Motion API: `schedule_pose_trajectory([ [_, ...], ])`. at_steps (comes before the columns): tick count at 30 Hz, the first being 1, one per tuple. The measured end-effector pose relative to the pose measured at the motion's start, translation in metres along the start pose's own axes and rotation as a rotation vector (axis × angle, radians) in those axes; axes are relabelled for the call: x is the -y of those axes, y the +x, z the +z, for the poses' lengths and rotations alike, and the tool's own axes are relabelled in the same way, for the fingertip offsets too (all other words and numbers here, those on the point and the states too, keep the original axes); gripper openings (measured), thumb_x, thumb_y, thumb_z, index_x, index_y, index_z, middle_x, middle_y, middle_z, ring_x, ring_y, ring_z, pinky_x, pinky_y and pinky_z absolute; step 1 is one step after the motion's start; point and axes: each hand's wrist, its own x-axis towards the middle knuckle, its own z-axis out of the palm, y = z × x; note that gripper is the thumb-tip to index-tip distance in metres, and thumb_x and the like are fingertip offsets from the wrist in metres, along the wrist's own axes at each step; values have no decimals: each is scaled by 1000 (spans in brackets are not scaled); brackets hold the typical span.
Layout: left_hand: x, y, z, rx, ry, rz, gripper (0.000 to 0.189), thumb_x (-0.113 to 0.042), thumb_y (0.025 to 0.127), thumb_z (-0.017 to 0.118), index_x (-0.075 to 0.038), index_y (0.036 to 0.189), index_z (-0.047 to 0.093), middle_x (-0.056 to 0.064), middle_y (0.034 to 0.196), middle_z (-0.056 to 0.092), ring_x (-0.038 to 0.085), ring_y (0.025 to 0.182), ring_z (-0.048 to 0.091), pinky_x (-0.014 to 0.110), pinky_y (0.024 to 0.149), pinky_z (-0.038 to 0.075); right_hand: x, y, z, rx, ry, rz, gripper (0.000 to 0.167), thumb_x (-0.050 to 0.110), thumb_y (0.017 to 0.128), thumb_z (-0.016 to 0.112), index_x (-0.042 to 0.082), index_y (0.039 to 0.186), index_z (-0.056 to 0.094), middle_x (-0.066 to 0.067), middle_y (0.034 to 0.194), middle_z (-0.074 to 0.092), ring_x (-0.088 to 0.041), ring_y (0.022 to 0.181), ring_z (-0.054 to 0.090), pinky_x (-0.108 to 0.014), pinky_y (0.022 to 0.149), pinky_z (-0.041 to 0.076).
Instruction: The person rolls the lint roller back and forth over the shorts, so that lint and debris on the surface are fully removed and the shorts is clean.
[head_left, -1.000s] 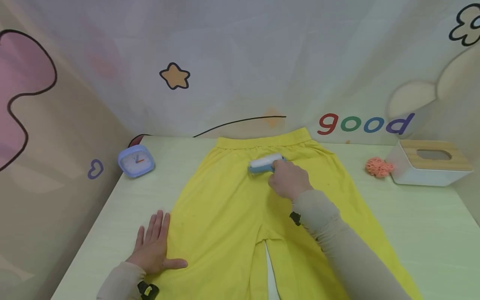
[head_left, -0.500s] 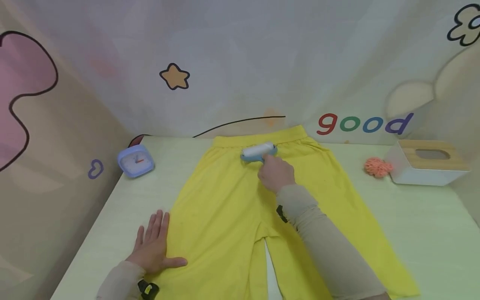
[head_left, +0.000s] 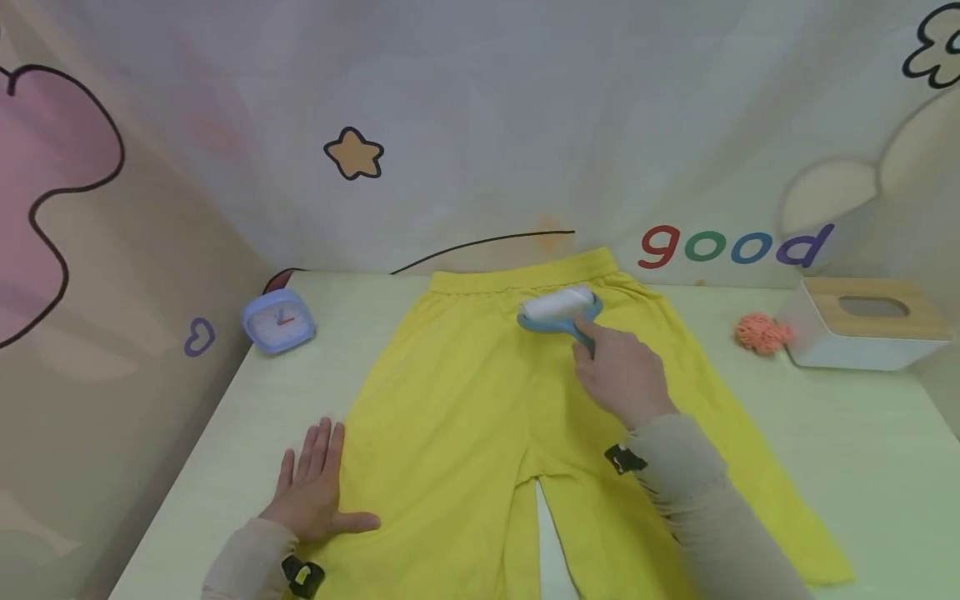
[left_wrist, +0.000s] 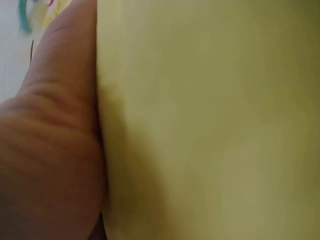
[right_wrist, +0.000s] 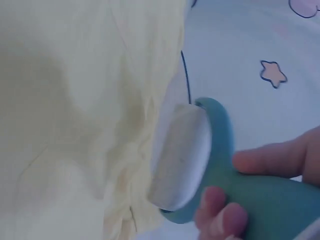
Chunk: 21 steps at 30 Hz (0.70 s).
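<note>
Yellow trousers [head_left: 442, 400] lie spread on the pale table, waistband toward the back wall. My right hand [head_left: 626, 375] grips the blue handle of a lint roller [head_left: 558, 305], whose white roll is over the cloth just below the waistband. In the right wrist view the lint roller [right_wrist: 182, 157] shows its roll angled beside the gathered cloth, with fingers [right_wrist: 272, 159] curled round the handle. My left hand [head_left: 311, 492] rests flat at the left edge of the trousers, fingers straight and thumb spread onto the cloth. The left wrist view has this hand [left_wrist: 50, 140] right against the yellow fabric.
A blue clock [head_left: 279, 321] stands at the table's back left. At the back right, a white tissue box with a wooden lid [head_left: 862, 333] stands beside a coral yarn bundle [head_left: 763, 333]. A printed cloth wall [head_left: 480, 150] rises behind the table.
My right hand first carried the lint roller left and toward the waistband, then back to the right, where the roll now shows larger and tilted. The left hand has stayed in place.
</note>
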Motion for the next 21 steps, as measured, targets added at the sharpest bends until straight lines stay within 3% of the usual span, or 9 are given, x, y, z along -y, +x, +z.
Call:
schedule_pose_trajectory([
  [6,8,-1,6,-35,-46,66,141,-76,64,71,-6,154,-14,20,158,-22,37,144,-21,58,107,-21,-30,-62,-18,70,-46,23,47,29,101,47,7,142,50,0,56,43,-15,43,39,-31,40,33],
  [10,8,-2,5,-50,-67,111,138,-72,66,73,-6,155,-11,22,158,-20,38,143,-21,59,106,-22,-47,-87,-18,113,-46,47,47,29,101,49,5,141,51,0,56,40,-14,43,37,-30,40,32],
  [16,3,-4,-3,-19,-21,72,139,-74,64,72,-6,155,-9,24,158,-19,41,144,-18,63,107,-16,-57,-100,-11,167,-24,58,46,24,101,48,4,142,50,2,52,38,-12,41,33,-28,39,31],
  [21,1,-5,-6,-15,3,54,141,-77,62,71,-4,155,-8,24,158,-18,41,144,-17,64,108,-13,-47,-102,-24,224,-71,44,42,17,97,51,-2,134,56,2,50,37,-11,40,32,-28,39,30],
])
